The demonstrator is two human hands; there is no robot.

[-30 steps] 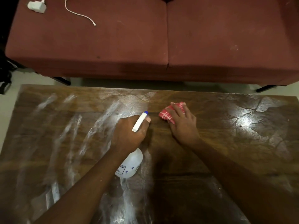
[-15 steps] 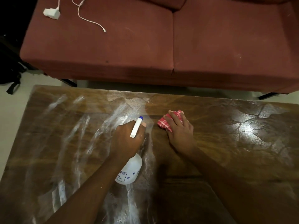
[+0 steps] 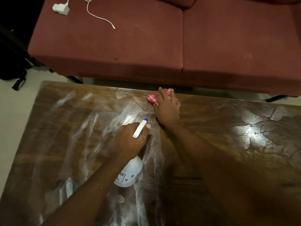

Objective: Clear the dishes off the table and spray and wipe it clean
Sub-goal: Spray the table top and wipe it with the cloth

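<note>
1. The sofa (image 3: 162, 43) is sitting at 12 o'clock of the table (image 3: 228, 144).
2. The right hand (image 3: 167, 110) is pressing the cloth (image 3: 152, 99) at the table's 12 o'clock edge.
3. The left hand (image 3: 130, 141) is gripping the spray bottle (image 3: 128, 173) mid-table.

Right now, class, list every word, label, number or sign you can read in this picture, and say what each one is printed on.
"ER": the last letters of a boxed blue word on the white spray bottle held in the left hand; the arm hides the rest of the word.
Blue line beneath that box on the bottle: too small and blurred to read.
Small blue marks beside the box: symbols, not readable text.
Red checked cloth, charger plug, table: no text visible.
</note>
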